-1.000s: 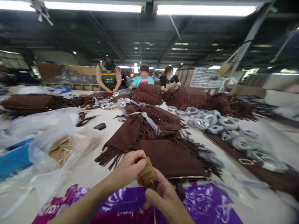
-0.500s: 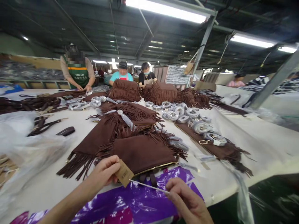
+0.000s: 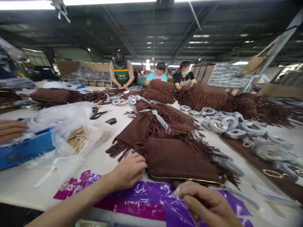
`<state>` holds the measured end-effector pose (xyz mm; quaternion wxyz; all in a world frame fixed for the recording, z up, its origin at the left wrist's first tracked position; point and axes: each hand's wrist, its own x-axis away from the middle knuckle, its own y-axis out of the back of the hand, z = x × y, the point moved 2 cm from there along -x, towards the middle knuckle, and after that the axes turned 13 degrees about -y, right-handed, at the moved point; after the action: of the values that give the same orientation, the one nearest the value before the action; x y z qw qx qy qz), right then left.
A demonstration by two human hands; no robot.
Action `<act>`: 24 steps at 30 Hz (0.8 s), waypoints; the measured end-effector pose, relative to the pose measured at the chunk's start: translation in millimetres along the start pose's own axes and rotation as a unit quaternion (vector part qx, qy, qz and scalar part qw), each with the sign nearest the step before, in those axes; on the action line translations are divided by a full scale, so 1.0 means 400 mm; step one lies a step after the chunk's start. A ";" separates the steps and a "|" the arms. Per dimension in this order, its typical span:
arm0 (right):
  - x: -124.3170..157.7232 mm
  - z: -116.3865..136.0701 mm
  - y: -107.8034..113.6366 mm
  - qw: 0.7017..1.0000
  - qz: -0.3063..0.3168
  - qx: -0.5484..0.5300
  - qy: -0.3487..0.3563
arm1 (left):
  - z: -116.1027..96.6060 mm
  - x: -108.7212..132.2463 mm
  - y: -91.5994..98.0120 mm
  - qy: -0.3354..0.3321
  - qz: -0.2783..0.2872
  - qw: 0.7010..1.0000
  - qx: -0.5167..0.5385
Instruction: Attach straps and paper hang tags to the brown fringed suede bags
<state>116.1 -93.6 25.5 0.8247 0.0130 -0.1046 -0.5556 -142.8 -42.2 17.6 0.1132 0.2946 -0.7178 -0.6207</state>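
My left hand (image 3: 129,171) is at the left edge of a brown fringed bag (image 3: 177,157), its fingers curled closed. Whatever those fingers hold is hidden; the paper tag does not show. Lower right, my right hand (image 3: 205,201) pinches thumb and finger together on a small blurred whitish bit, seemingly the end of the white string (image 3: 177,192). The bag lies flat, with its gold zip along the near edge. Beneath my hands, a shiny purple plastic bag (image 3: 151,195) covers the table's near side.
Another person's hand (image 3: 11,130) is at far left above a blue box (image 3: 28,148). Nearby, a clear plastic bag (image 3: 94,132) holds tan tags (image 3: 78,138). Wrapped straps (image 3: 228,123) lie at right. Several people work behind piled fringed bags (image 3: 158,91).
The view has swung left. My left hand has moved to the bag's left edge, and the tag is out of sight. The string is no longer stretched between my hands.
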 end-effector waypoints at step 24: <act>-0.207 -0.064 -0.121 0.977 -0.032 0.205 0.054 | 0.001 0.021 -0.053 0.030 0.043 0.982 -0.183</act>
<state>46.8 -38.6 -19.3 0.7908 0.2150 -0.1710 -0.5470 -143.8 -47.8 -4.3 0.2130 0.2565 -0.6004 -0.7269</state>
